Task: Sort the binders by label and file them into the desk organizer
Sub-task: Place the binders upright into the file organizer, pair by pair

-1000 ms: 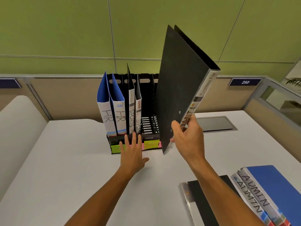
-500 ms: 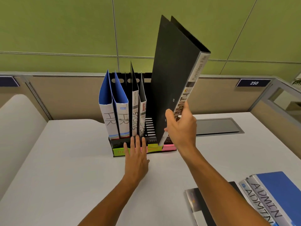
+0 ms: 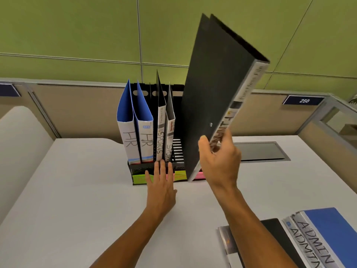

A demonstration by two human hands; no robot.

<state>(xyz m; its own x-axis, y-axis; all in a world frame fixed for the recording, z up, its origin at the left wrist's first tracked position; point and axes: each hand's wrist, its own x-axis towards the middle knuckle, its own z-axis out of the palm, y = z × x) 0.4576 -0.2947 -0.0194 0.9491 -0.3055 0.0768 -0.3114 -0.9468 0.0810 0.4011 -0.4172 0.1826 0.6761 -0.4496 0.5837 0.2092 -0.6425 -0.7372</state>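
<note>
My right hand [image 3: 219,161] grips a black binder [image 3: 214,89] by the lower spine, whose label is partly covered by my fingers. The binder stands tilted right, its bottom corner at the front right of the black desk organizer [image 3: 139,168]. My left hand [image 3: 160,182] lies flat with straight fingers against the organizer's front lip. Two blue binders marked HR [image 3: 133,128] fill the left slots. Two black binders marked SPORTS [image 3: 164,130] stand beside them. Coloured sticky labels [image 3: 179,176] line the organizer's front.
Blue binders marked ADMIN [image 3: 320,236] lie stacked at the bottom right of the white desk [image 3: 77,200], on a black binder [image 3: 274,233]. A grey cable hatch [image 3: 260,151] sits behind my right hand. A beige partition and green wall close off the back.
My right hand has brought the black binder leftward and lower, so its bottom corner now meets the organizer's right slots. My left hand stays pressed to the organizer's front.
</note>
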